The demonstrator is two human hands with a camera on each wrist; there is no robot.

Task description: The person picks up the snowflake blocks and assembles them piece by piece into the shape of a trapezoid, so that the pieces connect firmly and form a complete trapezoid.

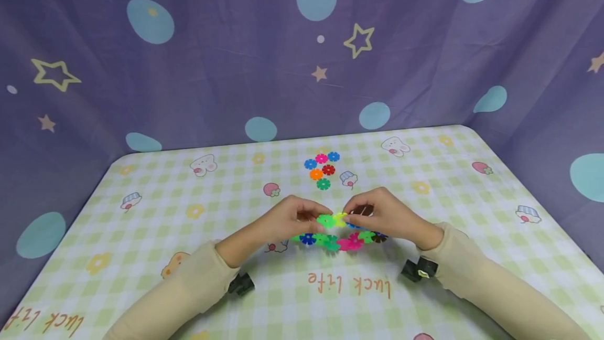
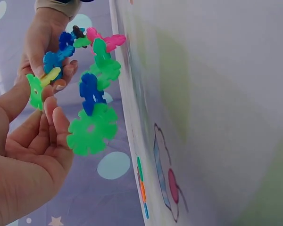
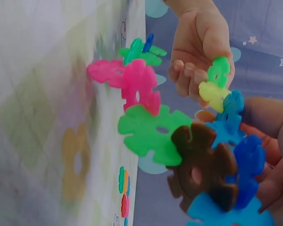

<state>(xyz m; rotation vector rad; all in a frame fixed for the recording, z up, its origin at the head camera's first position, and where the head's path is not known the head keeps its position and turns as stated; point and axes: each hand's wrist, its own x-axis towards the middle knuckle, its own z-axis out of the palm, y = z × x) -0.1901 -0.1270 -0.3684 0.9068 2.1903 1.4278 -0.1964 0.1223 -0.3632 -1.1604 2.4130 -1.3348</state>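
A chain of linked plastic snowflake discs hangs in a curve between the two hands, with its pink discs (image 1: 354, 241) low in the middle. My left hand (image 1: 289, 218) pinches a light-green snowflake disc (image 2: 35, 92) between thumb and fingers. Joined to that disc is a yellow snowflake disc (image 3: 213, 94), which meets a light-blue disc (image 3: 232, 107). Around this stretch my right hand (image 1: 390, 215) curls its thumb and fingers, gripping the chain by the blue discs. A brown disc (image 3: 198, 167) and a larger green disc (image 2: 93, 129) belong to the lower curve.
Beyond the hands, several loose snowflake discs lie on the tablecloth, among them a red disc (image 1: 328, 170), an orange disc (image 1: 316, 174) and a green disc (image 1: 323, 184). The checked tablecloth (image 1: 226, 182) reaches back to a purple curtain (image 1: 207, 83).
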